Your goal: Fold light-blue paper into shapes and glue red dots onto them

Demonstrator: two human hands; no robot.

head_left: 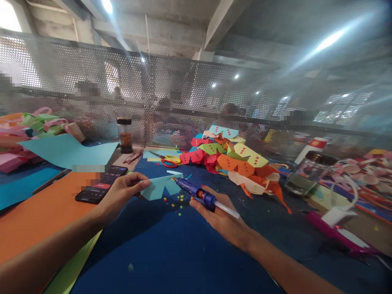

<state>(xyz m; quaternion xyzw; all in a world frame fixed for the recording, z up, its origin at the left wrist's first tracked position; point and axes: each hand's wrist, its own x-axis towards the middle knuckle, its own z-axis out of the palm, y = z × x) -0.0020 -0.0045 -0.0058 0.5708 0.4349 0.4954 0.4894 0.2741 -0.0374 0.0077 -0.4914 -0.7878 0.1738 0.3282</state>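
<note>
My left hand (124,192) pinches a light blue cut paper shape (161,186) by its left edge and holds it just above the dark blue table top (171,249). My right hand (219,216) grips a blue glue gun (197,194) with a clear glue stick poking out of its back. The gun's nozzle points left and touches the top edge of the paper shape. Tiny coloured paper bits (176,202) lie scattered under the shape.
A black phone (102,183) lies on an orange sheet (39,208) at the left. Yellow-and-red scissors (168,160) and a pile of folded coloured papers (235,157) lie behind. A glass jar (303,173) and a magenta tool (337,232) are at the right. A perforated metal screen (190,98) backs the table.
</note>
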